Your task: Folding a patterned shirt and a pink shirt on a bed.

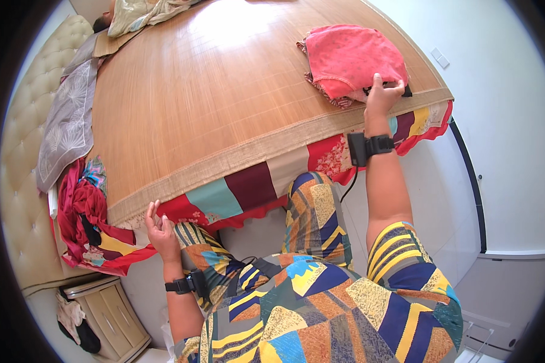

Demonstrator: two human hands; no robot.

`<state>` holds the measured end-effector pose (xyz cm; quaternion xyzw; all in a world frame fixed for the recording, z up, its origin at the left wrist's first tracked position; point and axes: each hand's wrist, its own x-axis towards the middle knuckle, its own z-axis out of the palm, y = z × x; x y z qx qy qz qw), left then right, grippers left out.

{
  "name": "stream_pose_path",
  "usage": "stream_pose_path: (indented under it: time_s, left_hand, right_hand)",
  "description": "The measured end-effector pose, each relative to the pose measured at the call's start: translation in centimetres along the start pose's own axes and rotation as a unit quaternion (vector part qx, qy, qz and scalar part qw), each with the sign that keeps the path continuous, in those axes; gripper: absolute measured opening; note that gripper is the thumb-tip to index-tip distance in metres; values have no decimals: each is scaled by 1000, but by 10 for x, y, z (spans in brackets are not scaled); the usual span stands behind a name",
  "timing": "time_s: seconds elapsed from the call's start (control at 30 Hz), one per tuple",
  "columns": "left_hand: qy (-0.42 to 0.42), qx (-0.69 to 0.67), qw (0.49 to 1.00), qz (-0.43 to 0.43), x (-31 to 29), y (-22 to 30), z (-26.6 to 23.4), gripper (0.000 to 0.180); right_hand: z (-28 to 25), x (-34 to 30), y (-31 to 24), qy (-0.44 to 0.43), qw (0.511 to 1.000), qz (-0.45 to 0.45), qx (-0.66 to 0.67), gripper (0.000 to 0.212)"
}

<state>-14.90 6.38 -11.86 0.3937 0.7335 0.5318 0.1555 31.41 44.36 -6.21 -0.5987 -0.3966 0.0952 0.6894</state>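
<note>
A stack of folded clothes lies at the far right of the bed, topped by a pink garment (357, 57) with small dots. Darker patterned fabric shows along its left and near edges. My right hand (383, 97) rests on the stack's near edge, thumb on the pink cloth and bent fingers apart from it, by a bit of black cloth. My left hand (162, 235) is open and empty, raised beside the near left edge of the bed, with its fingers apart. Both wrists wear black straps with small devices.
A brown mat (224, 103) covers the bed, over a patchwork sheet (254, 187). At the upper left a person (105, 19) lies on it. Dark red cloth (82, 199) is bunched at the left, by a grey pillow (69, 124) and tufted headboard (30, 151). A small cabinet (112, 314) stands lower left.
</note>
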Motion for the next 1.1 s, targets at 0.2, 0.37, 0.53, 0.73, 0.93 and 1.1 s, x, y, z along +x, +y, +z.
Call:
stream_pose_path:
  time_s: [0.2, 0.37, 0.53, 0.73, 0.93, 1.1]
  left_hand:
    - [-15, 17, 1000, 7, 4, 0, 5, 47]
    - [-16, 42, 999, 3, 3, -3, 1, 47]
    - [-8, 79, 997, 17, 3, 2, 5, 47]
    - [-6, 116, 993, 15, 6, 0, -1, 45]
    - [11, 138, 990, 13, 7, -1, -1, 43]
    - [13, 132, 991, 12, 8, 0, 1, 43]
  right_hand:
    - [11, -36, -48, -191, 817, -420, -346, 82]
    - [41, -41, -38, -302, 746, -356, -475, 69]
    - [49, -29, -2, -258, 726, -363, -524, 59]
    - [49, -20, 10, -233, 719, -367, -542, 56]
    - [40, -1, 20, -243, 731, -344, -537, 57]
    - [41, 8, 21, -263, 719, -317, -560, 65]
